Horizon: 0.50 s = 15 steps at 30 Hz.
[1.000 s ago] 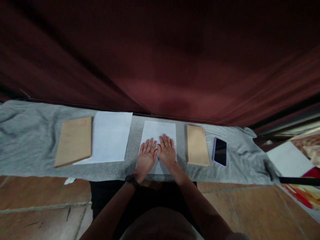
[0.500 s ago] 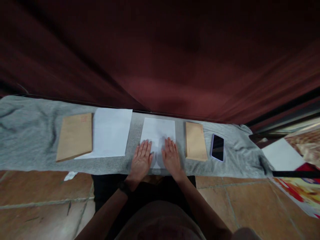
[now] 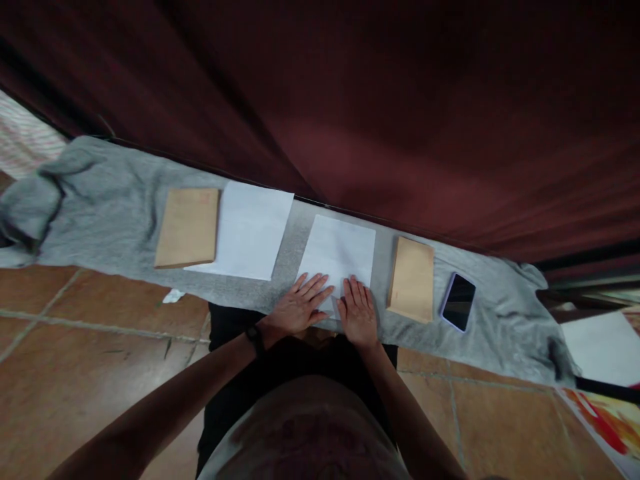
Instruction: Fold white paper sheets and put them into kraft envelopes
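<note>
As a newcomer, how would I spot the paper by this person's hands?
Find the long grey cloth below the dark red fabric. Near its middle lies a white sheet, left hand and right hand at its near end. The neighbouring paper lies partly under a brown packet; this one doesn't.

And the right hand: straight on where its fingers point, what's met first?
The right hand would slide over the white sheet, then grey cloth; first obstacle is probably the dark red drape, though depth is unclear.

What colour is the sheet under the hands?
White; the sheet shows in the head view, the only one.
</note>
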Motion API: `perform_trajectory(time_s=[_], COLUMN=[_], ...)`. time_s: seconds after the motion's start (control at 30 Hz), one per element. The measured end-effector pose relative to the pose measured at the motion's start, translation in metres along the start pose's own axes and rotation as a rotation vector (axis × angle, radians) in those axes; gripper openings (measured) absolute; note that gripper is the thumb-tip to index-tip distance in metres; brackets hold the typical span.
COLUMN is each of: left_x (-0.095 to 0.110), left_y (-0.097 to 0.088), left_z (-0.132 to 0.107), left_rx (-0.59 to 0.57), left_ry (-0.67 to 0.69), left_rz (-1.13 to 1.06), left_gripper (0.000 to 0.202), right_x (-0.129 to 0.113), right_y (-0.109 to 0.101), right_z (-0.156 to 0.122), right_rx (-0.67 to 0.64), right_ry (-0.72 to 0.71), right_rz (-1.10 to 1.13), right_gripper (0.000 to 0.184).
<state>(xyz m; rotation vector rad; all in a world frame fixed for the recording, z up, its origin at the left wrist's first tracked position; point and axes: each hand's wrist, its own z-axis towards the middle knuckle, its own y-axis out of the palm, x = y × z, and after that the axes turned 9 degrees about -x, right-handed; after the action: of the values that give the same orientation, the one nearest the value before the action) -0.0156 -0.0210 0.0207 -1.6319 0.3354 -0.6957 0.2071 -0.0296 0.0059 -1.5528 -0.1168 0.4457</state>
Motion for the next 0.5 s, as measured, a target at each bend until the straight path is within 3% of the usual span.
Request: perform_trajectory(time_s=[0.5], left_x=[-0.003], left_y=[-0.001], left_z=[0.001], left_rx=[-0.007], left_ry=[0.007], left_rz=[0.040], left_gripper=[0.068], right_x=[0.003], right_y=[-0.011], right_z=[-0.005], right_rx=[-0.055], right_ry=[-0.121], right_rz=[-0.025], right_gripper=[0.056])
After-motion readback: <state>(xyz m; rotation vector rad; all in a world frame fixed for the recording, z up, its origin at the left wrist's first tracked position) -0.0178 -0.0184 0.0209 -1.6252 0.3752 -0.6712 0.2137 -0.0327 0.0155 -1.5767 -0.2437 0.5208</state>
